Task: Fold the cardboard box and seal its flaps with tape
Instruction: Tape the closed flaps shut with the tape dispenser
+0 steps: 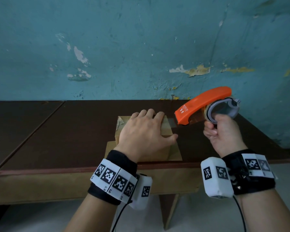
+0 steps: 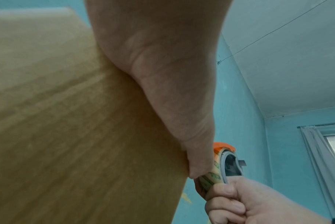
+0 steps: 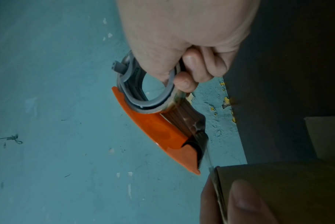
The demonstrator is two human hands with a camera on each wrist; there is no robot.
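Left hand: my palm lies flat on top of the cardboard box, fingers straight and spread toward the far edge, thumb laid along the near right edge. It curls round nothing.
Right hand: my fingers and thumb are curled tight round the grey ring of the tape dispenser, which I hold in the air.
Cardboard box: directly under my left palm, standing on the dark table; one flap lies flat toward my wrist.
Tape dispenser: orange body, toothed end pointing at my left fingertips, just right of them.
Tape: a strip runs from the toothed end to the box edge beside my left index finger; whether it is already stuck down on top I cannot tell, since my hand covers it.
Wall: peeling blue paint beyond my fingertips.
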